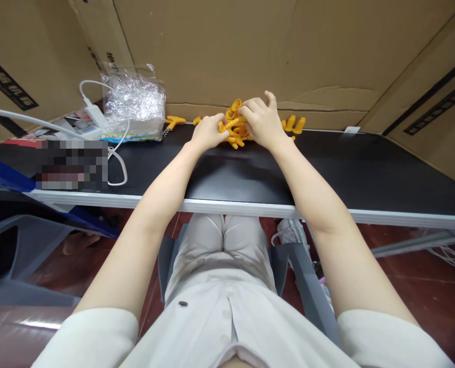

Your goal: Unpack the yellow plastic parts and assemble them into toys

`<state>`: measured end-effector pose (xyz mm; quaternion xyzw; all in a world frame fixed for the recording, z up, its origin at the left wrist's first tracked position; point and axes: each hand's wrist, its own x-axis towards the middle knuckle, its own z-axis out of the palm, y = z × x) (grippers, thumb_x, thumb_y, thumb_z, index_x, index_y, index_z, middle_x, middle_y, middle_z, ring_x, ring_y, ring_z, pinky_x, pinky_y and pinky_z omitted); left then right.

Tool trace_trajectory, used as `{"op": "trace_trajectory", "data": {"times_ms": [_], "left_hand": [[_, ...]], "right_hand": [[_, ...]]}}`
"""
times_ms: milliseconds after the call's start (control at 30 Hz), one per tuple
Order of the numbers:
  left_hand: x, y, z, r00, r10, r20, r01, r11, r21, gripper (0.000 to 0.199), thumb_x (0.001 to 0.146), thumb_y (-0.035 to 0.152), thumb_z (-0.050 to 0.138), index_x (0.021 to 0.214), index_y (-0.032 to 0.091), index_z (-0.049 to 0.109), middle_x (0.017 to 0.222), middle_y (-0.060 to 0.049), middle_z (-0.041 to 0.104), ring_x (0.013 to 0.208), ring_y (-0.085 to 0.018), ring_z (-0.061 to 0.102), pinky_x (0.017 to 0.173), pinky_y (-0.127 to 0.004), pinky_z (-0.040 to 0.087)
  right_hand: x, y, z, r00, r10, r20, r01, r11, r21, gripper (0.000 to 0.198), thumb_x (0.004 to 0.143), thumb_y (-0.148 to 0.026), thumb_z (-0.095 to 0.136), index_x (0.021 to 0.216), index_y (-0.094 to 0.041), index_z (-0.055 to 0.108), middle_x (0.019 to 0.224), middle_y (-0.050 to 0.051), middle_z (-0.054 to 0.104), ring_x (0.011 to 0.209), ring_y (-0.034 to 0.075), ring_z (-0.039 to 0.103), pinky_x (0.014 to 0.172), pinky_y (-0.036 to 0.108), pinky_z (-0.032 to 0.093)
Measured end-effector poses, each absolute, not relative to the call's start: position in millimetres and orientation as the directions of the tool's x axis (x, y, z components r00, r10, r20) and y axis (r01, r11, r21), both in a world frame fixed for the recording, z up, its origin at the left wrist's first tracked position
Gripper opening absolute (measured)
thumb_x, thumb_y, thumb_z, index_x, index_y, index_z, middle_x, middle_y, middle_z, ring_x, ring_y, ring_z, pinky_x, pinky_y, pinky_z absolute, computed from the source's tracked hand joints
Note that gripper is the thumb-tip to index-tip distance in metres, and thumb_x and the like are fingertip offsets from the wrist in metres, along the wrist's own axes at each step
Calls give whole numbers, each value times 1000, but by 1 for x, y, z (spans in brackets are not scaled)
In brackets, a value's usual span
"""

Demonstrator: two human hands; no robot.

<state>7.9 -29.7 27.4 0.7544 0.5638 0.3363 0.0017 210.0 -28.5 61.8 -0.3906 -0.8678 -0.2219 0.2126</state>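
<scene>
At the back of the black table, both hands are closed on a yellow plastic piece [233, 123] with a ridged stem. My left hand [208, 133] pinches its left end. The fingers of my right hand [264, 121] bend over its right end, partly hiding it. Around and under the hands lie more yellow parts: round cups [236, 105] just behind, and a branched, finger-like part [235, 142] in front. Two peg-shaped yellow parts [294, 124] stand right of my right hand. Left of my left hand is a yellow forked part [175, 121].
Cardboard walls [220, 51] rise behind the black table [384, 174]. To the left are a clear plastic bag [135, 99], a white cable [126, 166] and a blurred-out patch. A small white object [352, 130] lies at the back right.
</scene>
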Motion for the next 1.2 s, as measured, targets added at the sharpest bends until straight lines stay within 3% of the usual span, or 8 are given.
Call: {"op": "trace_trajectory", "data": {"times_ms": [200,367,500,700,867,1000,1067,1200], "left_hand": [[9,-33,29,155,856,493,819,-391,420,28,79,19,66,106,25,73,91,-5,74,106,-30,68,104,-45,53],[10,-40,33,126,879,461,861,-328,389,23,82,19,65,104,23,72,94,-7,75,104,-30,69,101,-43,54],[10,-40,33,119,884,452,863,-318,393,23,82,20,66,104,23,71,95,-7,75,103,-30,69,100,-42,54],[7,-33,28,134,857,498,841,-364,400,25,80,20,67,104,24,71,90,-5,74,104,-29,69,102,-42,54],[7,-33,28,129,872,473,850,-343,400,24,79,19,68,103,22,70,94,-7,74,105,-30,70,103,-44,54],[5,-28,24,128,870,476,840,-350,415,27,80,19,68,107,21,69,100,-9,75,114,-32,70,108,-46,52],[4,-25,22,125,857,499,832,-365,418,27,81,20,68,108,21,69,99,-8,76,115,-32,71,109,-45,52],[4,-26,23,102,861,499,841,-343,419,27,82,22,66,109,22,69,101,-9,78,112,-32,73,107,-46,54]], "right_hand": [[208,-28,59,-598,575,558,773,598,211,49,95,-7,28,125,-21,64,125,12,70,130,33,60,128,65,19],[214,-22,54,-617,596,513,742,658,129,40,96,-25,44,130,-20,63,127,16,70,130,40,56,122,68,24],[216,-18,53,-633,602,486,730,673,117,40,94,-28,48,127,-18,67,127,18,70,129,42,56,120,70,26],[213,-20,55,-611,591,527,747,651,136,34,97,-24,44,122,-22,67,124,16,71,130,40,54,124,73,18],[218,-20,60,-545,615,570,780,622,76,34,97,-22,42,121,-24,65,125,15,70,131,40,54,126,75,11],[235,-17,67,-427,617,661,836,548,30,30,98,-26,45,122,-31,63,137,13,66,135,39,51,127,73,14],[247,-13,71,-302,650,697,884,465,-50,27,98,-28,50,121,-32,62,142,13,64,135,37,50,126,68,21],[277,4,71,61,717,694,934,203,-292,25,99,-20,64,123,-17,64,141,20,63,135,33,52,118,55,30]]}}
